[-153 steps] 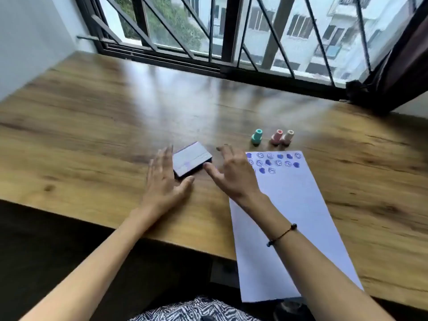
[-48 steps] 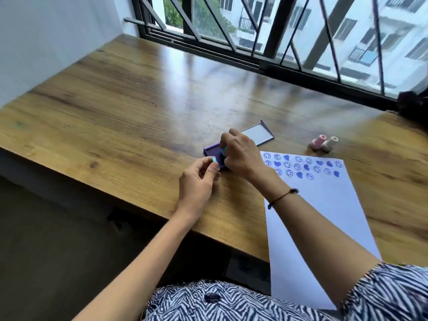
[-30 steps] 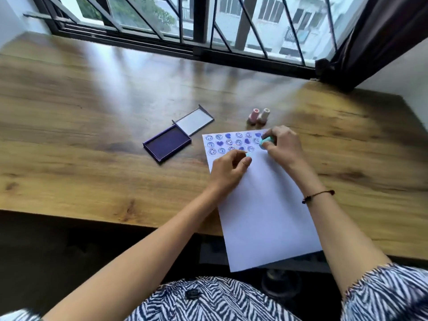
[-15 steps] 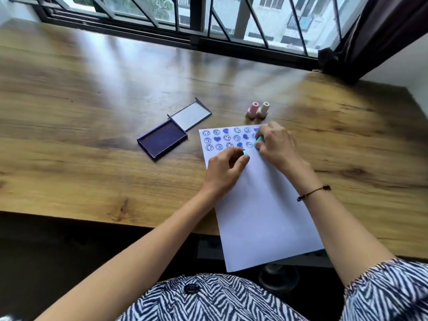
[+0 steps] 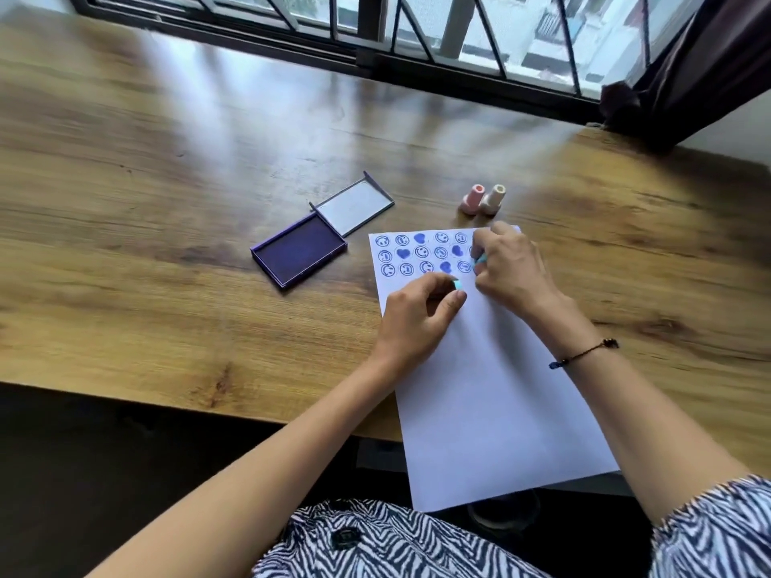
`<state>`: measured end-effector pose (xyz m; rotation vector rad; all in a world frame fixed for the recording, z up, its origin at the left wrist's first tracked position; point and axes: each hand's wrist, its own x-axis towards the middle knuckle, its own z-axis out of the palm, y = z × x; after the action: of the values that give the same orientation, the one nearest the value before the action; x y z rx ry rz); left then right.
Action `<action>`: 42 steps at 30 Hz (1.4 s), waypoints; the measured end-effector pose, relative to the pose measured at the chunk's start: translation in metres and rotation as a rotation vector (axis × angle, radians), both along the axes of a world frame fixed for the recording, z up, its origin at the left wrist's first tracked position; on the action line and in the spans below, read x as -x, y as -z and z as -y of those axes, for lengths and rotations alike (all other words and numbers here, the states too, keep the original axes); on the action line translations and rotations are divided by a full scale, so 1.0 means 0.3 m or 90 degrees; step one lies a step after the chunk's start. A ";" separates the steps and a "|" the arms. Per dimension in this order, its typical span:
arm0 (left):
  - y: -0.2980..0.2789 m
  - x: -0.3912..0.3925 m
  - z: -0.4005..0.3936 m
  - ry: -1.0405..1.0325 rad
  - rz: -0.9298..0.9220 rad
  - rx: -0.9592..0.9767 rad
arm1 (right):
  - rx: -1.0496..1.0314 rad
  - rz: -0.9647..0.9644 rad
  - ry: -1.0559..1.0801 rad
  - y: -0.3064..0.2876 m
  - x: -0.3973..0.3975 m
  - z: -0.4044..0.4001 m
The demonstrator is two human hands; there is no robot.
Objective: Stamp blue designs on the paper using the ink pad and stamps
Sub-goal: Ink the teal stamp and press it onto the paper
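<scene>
A white paper (image 5: 492, 390) lies on the wooden desk with rows of blue smiley and heart prints along its top. My right hand (image 5: 515, 271) is shut on a teal stamp (image 5: 480, 259), which it holds down on the paper at the right end of the third row. My left hand (image 5: 419, 317) rests on the paper just below the prints and pinches a small teal cap (image 5: 458, 283). The purple ink pad (image 5: 298, 254) lies open to the left of the paper, its lid (image 5: 354, 208) folded back.
A pink stamp (image 5: 472, 198) and a cream stamp (image 5: 495, 197) stand together just beyond the paper's top edge. The paper's near end overhangs the desk's front edge (image 5: 250, 410). A barred window runs along the far side, with a dark curtain (image 5: 688, 77) at the right.
The ink pad was opened and my right hand took the teal stamp from the pad to the paper. Over the last half second both hands have hardly moved.
</scene>
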<state>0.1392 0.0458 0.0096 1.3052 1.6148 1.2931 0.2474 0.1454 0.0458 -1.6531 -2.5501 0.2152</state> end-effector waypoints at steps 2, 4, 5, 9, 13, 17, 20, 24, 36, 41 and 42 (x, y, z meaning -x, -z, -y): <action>-0.001 0.000 -0.001 0.001 0.003 0.000 | 0.008 -0.005 0.000 0.006 -0.001 0.000; -0.002 0.001 -0.003 0.006 0.005 0.002 | 0.022 -0.019 0.003 0.003 -0.002 -0.004; -0.001 0.003 -0.005 0.007 0.007 0.005 | 0.035 -0.033 0.001 0.000 -0.002 -0.013; -0.001 0.010 -0.007 0.016 0.037 0.037 | 0.123 -0.192 0.075 -0.028 -0.048 -0.030; 0.000 0.015 -0.013 0.022 0.086 0.063 | 0.217 -0.546 0.222 -0.073 -0.106 0.001; -0.013 0.018 -0.024 0.043 0.169 0.087 | 0.262 -0.691 0.232 -0.090 -0.114 0.054; -0.027 0.026 -0.026 0.058 0.232 0.077 | 0.310 -0.742 0.207 -0.097 -0.093 0.103; -0.051 0.034 -0.015 0.075 0.294 0.044 | 0.354 -0.756 0.146 -0.109 -0.053 0.165; -0.088 0.050 0.004 0.097 0.402 0.043 | 0.264 -0.666 0.086 -0.121 -0.003 0.222; -0.096 0.052 0.001 0.112 0.402 0.065 | 0.243 -0.671 0.097 -0.109 -0.003 0.251; -0.100 0.050 -0.003 0.115 0.401 0.070 | 0.236 -0.677 0.104 -0.104 -0.004 0.252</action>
<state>0.1244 0.0468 0.0396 0.8326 1.0816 1.3087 0.2486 0.0698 0.0771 -1.2666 -1.6052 1.2195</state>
